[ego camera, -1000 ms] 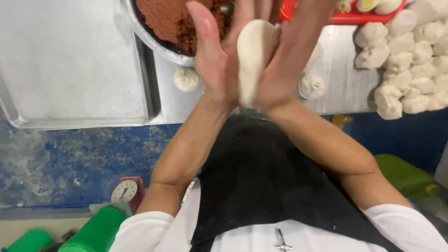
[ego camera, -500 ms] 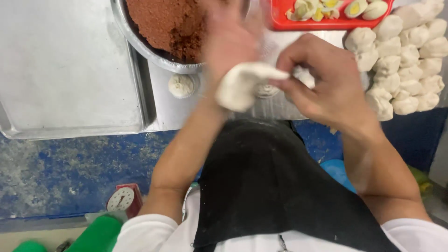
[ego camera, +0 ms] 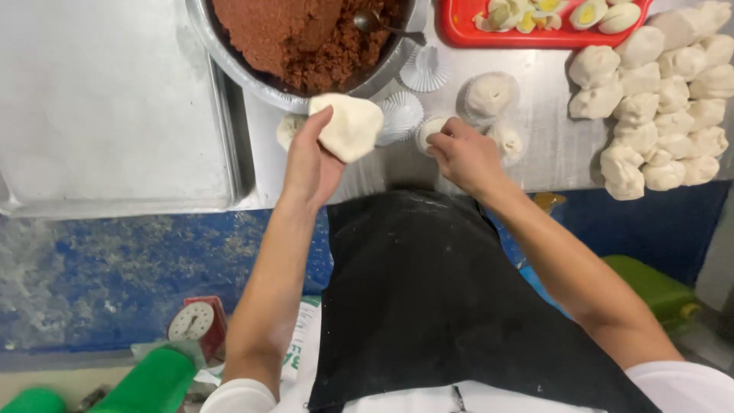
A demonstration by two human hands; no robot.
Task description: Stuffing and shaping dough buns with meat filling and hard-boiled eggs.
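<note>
Left hand: left hand [ego camera: 312, 164] cups a flattened dough disc [ego camera: 350, 126], palm up, fingers curled under it, thumb along the left edge; grasping it loosely so the disc stays open like a cup.
Dough disc place: upper centre of frame, just below the rim of the metal bowl [ego camera: 229, 57], apart from the table surface, lifted in the hand.
Why held so: disc sits close to the bowl of reddish-brown filling [ego camera: 306, 34], looks kept open and level to take filling; a judgement only.
Right hand: right hand [ego camera: 465, 157] lies knuckles up at centre right, fingertips pinched on a small dough ball [ego camera: 430, 131] resting on the steel table [ego camera: 550, 145].
Arm pose: both forearms run up from the lower frame over the black apron [ego camera: 428, 306], left one nearly straight up, right one slanting in from the lower right, wrist bent inward.
Spoon: a spoon [ego camera: 375, 23] lies in the filling, upper centre, untouched.
Paper cups: white pleated paper cups [ego camera: 424, 73] sit between bowl and hands, some bearing dough.
Dough pile: portioned dough pieces [ego camera: 665, 99] heaped upper right, within reach of the right hand.
Red tray: red tray [ego camera: 466, 27] with halved boiled eggs [ego camera: 566, 14], top right.
Flat tray: floured metal tray [ego camera: 107, 99], upper left, bare.
</note>
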